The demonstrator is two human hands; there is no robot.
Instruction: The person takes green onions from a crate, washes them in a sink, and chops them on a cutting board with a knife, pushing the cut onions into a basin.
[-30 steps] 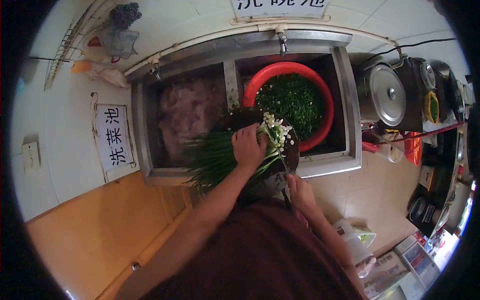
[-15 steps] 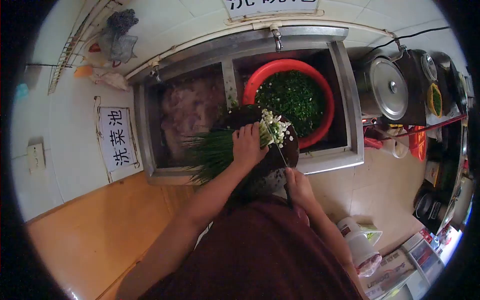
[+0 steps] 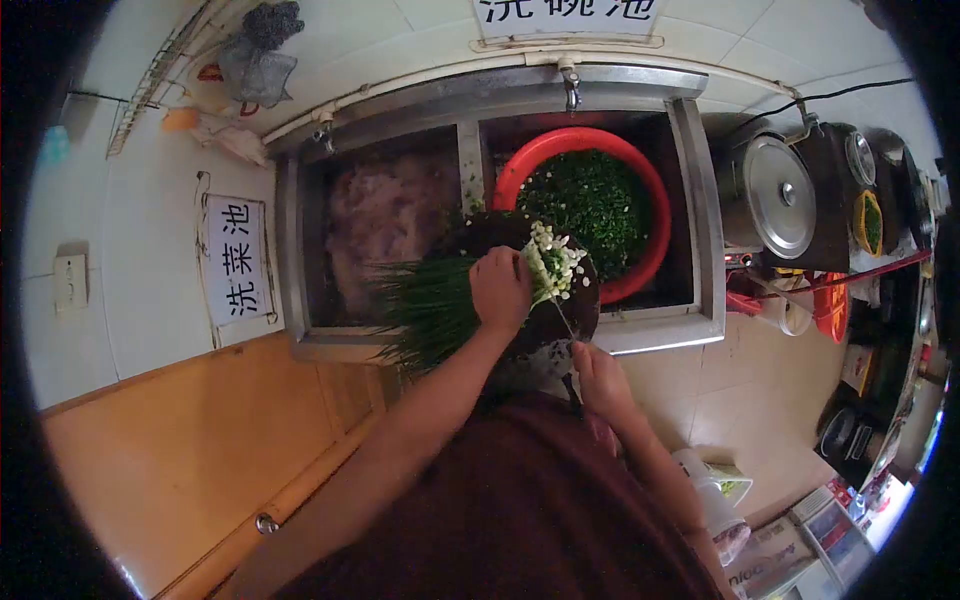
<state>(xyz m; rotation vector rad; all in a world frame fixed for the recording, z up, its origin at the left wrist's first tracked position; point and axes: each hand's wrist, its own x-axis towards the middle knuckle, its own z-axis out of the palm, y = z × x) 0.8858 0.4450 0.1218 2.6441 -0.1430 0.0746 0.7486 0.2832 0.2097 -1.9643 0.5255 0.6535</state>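
A long bunch of green stalks (image 3: pixel 430 308) lies across a dark round chopping board (image 3: pixel 575 318), its leafy ends pointing left. My left hand (image 3: pixel 502 290) presses on the bunch near its white ends, fingers curled. In my right hand (image 3: pixel 600 378) is the handle of a knife (image 3: pixel 566 320), whose blade reaches up to the cut ends. Chopped white pieces (image 3: pixel 556 262) are heaped beside the blade, at the board's upper right. Behind the board, a red basin (image 3: pixel 655 245) holds chopped greens (image 3: pixel 590 205).
The left sink basin holds pale pinkish contents (image 3: pixel 385 220) I cannot identify. Two taps (image 3: pixel 571 90) project over the metal sink (image 3: pixel 712 240). A lidded pot (image 3: pixel 780 195) stands at the right. White containers (image 3: pixel 712 500) stand at lower right.
My left hand has curled its fingers in more on the bunch. The knife remains in my right hand, beside the cut ends. The camera view has shifted slightly.
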